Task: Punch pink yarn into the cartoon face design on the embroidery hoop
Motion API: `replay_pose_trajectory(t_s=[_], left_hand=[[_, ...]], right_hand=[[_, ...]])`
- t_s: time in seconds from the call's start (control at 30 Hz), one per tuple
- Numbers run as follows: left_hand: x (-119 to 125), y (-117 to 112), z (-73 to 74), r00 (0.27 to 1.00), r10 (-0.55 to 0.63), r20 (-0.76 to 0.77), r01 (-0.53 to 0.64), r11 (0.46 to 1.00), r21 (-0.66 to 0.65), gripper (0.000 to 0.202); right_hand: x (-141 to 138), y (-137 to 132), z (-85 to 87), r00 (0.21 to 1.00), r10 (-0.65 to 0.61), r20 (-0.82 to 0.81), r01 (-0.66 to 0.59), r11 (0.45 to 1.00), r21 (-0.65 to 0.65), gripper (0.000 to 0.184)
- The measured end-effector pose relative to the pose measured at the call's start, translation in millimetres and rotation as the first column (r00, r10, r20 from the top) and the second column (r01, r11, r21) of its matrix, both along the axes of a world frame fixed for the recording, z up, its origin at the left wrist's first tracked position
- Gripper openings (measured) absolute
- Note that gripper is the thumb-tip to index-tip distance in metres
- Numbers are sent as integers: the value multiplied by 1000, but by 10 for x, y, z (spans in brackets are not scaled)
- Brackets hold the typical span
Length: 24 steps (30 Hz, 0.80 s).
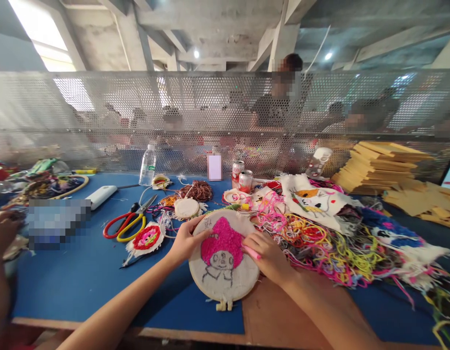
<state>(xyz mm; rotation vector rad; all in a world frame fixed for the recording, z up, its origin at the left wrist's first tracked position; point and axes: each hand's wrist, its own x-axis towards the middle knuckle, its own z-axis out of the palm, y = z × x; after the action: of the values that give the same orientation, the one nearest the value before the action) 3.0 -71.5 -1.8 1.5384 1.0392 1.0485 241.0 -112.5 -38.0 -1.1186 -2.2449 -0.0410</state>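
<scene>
My left hand (190, 238) grips the upper left rim of a round embroidery hoop (225, 291), its thumb on the cloth. White cloth is stretched in it, with a cartoon figure drawn in dark lines and a hood filled with bright pink yarn loops (223, 238). At the right side of the pink patch, my right hand (266, 253) is closed around a pink-handled punch needle (252, 252); its tip is hidden. The hoop is tilted up towards me, with its screw clamp (224, 306) at the bottom, near the table's front edge.
Red-and-yellow-handled scissors (132, 223) and a round red yarn piece (148, 239) lie left. A tangled yarn heap (319, 238) spreads right, below stacked yellow boards (378, 165). A bottle (148, 165) and two cans (245, 181) stand behind, before a perforated metal screen (195, 116). Another person's arm (0, 243) is far left.
</scene>
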Motion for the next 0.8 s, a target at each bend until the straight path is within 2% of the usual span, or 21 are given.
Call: replay_pose_trajectory(t_s=[0.13,0.23,0.37,0.5,0.67,0.8], left_hand=[[2,12,3,999,12,-52,-11,1000,22,52],[1,21,19,992,67,-103,-59,996,71,49],[-10,37,27,988,100,-118,-90,992,89,35],[-10,48,19,987,108,-118,-96,990,104,31],[13,53,-1,988,102,-120,-93,993,74,46],[13,60,-13,988,83,-129,-77,996,53,40]], right_hand=[[-1,-20,50,996,7,-92,-9,1000,-23,8],[43,-47,122,975,29,-220,-57,991,-121,9],[115,-57,155,938,64,-340,-152,959,-239,14],[160,-46,133,924,79,-375,-193,941,-279,15],[175,-41,156,909,94,-405,-219,936,-274,15],[188,-40,162,906,93,-414,-225,933,-282,15]])
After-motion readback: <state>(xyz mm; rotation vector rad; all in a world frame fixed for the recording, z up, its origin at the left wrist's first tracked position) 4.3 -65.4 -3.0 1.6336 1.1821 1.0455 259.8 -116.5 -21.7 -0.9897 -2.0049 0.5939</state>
